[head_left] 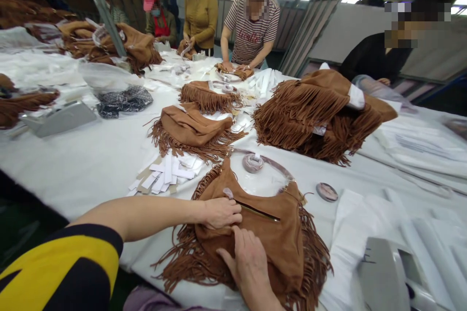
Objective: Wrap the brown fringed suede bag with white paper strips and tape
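Observation:
A brown suede fringed handbag (270,243) lies flat in front of me, its strap wrapped and curving away at the top. The slanted zip (257,210) across its front shows a dark gap. My left hand (221,212) reaches in from the left; its curled fingers grip the suede by the zip's left end, near a small wrapped pull. Below it, my right hand (250,257) rests on the bag's front with fingers stretched and thumb apart. What lies under the fingertips is hidden.
White paper strips (168,172) lie left of the bag. Other fringed bags (197,124) sit beyond, with a stacked pile (310,107) at right. A roll of tape (327,192) and a grey device (386,272) are on the right. Co-workers stand across the table.

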`<state>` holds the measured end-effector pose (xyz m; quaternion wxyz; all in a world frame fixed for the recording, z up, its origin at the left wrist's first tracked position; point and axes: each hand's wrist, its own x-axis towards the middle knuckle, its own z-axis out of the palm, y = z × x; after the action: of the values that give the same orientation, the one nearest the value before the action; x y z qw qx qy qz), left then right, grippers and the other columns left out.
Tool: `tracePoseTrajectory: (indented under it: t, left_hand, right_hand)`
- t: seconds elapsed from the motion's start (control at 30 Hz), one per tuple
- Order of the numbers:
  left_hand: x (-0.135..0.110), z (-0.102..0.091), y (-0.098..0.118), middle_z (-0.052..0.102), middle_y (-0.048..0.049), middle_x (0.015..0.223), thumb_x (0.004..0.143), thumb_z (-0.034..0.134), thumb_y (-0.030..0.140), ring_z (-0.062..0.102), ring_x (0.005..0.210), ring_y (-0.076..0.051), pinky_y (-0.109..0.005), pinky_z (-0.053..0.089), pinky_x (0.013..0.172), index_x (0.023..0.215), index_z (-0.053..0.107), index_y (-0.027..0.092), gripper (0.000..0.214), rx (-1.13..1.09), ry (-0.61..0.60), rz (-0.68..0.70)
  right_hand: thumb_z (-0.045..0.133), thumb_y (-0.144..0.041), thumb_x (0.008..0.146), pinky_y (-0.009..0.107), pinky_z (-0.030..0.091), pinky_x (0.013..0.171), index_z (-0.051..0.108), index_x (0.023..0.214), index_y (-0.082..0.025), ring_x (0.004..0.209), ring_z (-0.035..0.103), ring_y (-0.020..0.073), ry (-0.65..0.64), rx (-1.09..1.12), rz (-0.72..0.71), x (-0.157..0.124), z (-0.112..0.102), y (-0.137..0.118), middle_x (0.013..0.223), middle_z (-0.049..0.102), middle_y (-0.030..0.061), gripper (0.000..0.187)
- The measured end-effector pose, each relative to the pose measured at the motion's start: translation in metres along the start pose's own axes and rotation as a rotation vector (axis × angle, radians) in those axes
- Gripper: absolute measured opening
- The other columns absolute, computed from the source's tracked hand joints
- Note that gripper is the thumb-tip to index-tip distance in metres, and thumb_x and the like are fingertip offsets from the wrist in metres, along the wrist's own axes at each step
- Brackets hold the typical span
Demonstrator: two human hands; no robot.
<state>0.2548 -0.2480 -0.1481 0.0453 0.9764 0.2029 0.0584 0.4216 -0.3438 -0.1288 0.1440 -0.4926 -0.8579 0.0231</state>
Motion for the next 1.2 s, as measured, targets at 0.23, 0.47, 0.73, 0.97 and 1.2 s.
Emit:
tracePoseTrajectory:
  t: [0.23,0.47,0.73,0.97,1.2]
  left_hand:
    - [0.002,0.007,-0.007,0.052,-0.0062,0.091,0.088,0.051,0.04,0.05,0.081,-0.02,-0.032,0.04,0.066,0.095,0.051,0.018,0.023,-0.046,0.016,-0.022]
    - [0.003,0.009,-0.009,0.052,-0.0067,0.091,0.088,0.049,0.041,0.049,0.082,-0.021,-0.033,0.039,0.065,0.094,0.052,0.019,0.023,-0.078,0.001,-0.053]
    - [0.004,0.011,-0.01,0.052,-0.006,0.091,0.088,0.05,0.031,0.048,0.081,-0.02,-0.033,0.039,0.067,0.093,0.052,0.019,0.013,-0.149,0.006,-0.061]
    - [0.003,0.008,-0.01,0.052,-0.0054,0.093,0.085,0.054,0.027,0.048,0.083,-0.02,-0.034,0.039,0.071,0.094,0.051,0.02,0.011,-0.177,-0.02,-0.089]
    - [0.004,0.014,-0.012,0.053,-0.0051,0.09,0.084,0.058,0.032,0.047,0.08,-0.019,-0.033,0.038,0.07,0.089,0.052,0.019,0.016,-0.162,0.005,-0.088]
  right_hand:
    - [0.082,-0.044,0.061,0.035,0.045,0.064,0.051,0.086,-0.02,0.071,0.059,0.0247,-0.153,-0.046,0.035,0.017,-0.007,0.002,0.074,0.06,0.0056,0.047]
    - [0.084,-0.049,0.054,0.035,0.047,0.064,0.054,0.084,-0.017,0.072,0.061,0.0267,-0.353,-0.036,0.036,0.035,-0.017,-0.001,0.075,0.063,0.0084,0.053]
    - [0.084,-0.034,0.059,0.035,0.05,0.067,0.054,0.094,-0.019,0.083,0.06,0.0266,-0.321,0.015,-0.055,0.033,-0.012,0.001,0.09,0.064,0.008,0.05]
    - [0.059,-0.027,0.087,0.028,0.043,0.066,0.057,0.087,-0.02,0.075,0.06,0.0194,-0.346,0.156,-0.083,0.04,-0.017,0.012,0.082,0.065,0.0048,0.007]
    - [0.046,-0.028,0.091,0.025,0.029,0.053,0.047,0.056,-0.018,0.054,0.042,0.0115,-0.598,0.5,-0.053,0.072,-0.015,0.018,0.055,0.049,-0.0029,0.036]
